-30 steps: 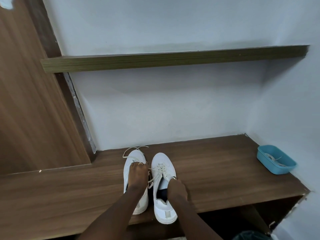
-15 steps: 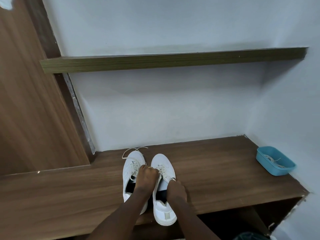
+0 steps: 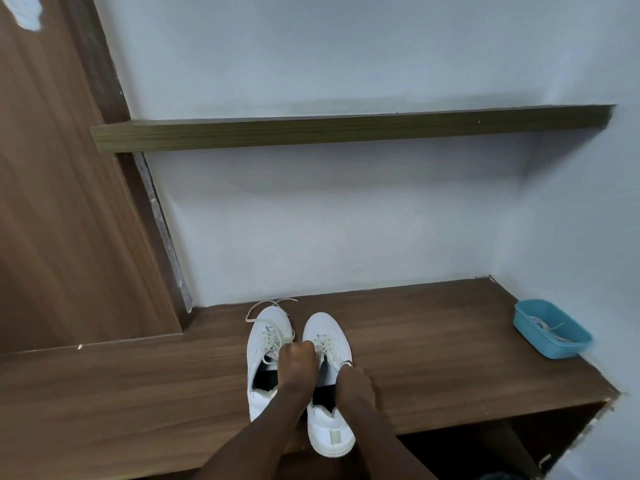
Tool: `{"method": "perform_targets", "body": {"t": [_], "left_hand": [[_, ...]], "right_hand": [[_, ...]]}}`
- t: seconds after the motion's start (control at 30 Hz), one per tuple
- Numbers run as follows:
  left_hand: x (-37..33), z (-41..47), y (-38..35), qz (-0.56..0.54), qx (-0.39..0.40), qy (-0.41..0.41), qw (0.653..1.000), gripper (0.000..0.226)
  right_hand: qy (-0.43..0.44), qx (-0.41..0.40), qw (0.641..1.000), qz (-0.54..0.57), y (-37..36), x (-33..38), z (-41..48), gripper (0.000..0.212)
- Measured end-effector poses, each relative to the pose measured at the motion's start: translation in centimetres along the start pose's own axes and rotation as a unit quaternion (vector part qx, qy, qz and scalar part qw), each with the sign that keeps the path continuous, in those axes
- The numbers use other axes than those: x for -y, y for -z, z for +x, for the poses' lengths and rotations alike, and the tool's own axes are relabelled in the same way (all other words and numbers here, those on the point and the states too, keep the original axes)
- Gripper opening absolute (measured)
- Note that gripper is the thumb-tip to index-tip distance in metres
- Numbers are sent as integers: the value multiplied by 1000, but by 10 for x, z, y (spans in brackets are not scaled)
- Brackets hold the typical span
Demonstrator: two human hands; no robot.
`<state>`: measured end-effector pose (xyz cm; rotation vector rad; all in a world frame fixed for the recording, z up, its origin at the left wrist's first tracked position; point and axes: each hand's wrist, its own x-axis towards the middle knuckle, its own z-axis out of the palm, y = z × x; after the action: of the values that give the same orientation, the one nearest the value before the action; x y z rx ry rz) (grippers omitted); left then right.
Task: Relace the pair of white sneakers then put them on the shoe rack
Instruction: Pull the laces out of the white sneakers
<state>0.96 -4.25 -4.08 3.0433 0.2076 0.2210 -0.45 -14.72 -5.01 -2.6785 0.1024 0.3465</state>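
Note:
Two white sneakers stand side by side, toes to the wall, on the brown wooden shelf [image 3: 443,358]. The left sneaker [image 3: 266,325] has loose laces trailing past its toe. The right sneaker [image 3: 325,325] has its heel hanging over the shelf's front edge. My left hand [image 3: 298,358] is curled between the two shoes, at the tongues, and grips laces [image 3: 272,341]; whose laces they are I cannot tell. My right hand [image 3: 355,382] holds the right side of the right sneaker's collar, a ring showing on one finger.
A blue plastic tray [image 3: 554,344] with a lace in it sits at the shelf's right end by the wall. A narrower wooden shelf [image 3: 346,129] runs above. A wooden panel [image 3: 52,202] stands at the left. An open compartment [image 3: 485,448] lies below.
My left hand has moved right, off the left sneaker's tongue to the gap between the shoes, with laces in its grip. My right hand has stayed on the right sneaker.

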Motion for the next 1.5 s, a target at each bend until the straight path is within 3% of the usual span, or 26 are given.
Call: {"method": "perform_targets", "body": {"t": [0.13, 0.37, 0.6, 0.73, 0.93, 1.1, 1.27, 1.5], "left_hand": [[10, 5, 2, -31, 15, 71, 997, 29], [23, 3, 11, -61, -4, 97, 993, 26], [7, -16, 20, -143, -6, 38, 989, 31], [-3, -36, 12, -118, 33, 39, 992, 34], [-6, -43, 1, -93, 71, 34, 993, 34], [-10, -29, 5, -61, 57, 40, 996, 28], [-10, -20, -1, -151, 76, 56, 984, 24], [-7, -21, -16, -269, 35, 109, 956, 24]], "right_hand": [[2, -6, 1000, -1, -1, -2, 1, 35], [8, -19, 1000, -8, -5, -3, 4, 34], [33, -12, 999, -14, -3, -5, 5, 32], [62, -13, 998, -15, 1, -6, 2, 46], [129, -90, 987, 24, 8, 2, 2, 30], [117, -98, 987, 51, 9, 6, 8, 30], [86, -83, 991, 54, 5, 18, 19, 27], [75, -92, 992, 32, -1, 20, 34, 29]]}}
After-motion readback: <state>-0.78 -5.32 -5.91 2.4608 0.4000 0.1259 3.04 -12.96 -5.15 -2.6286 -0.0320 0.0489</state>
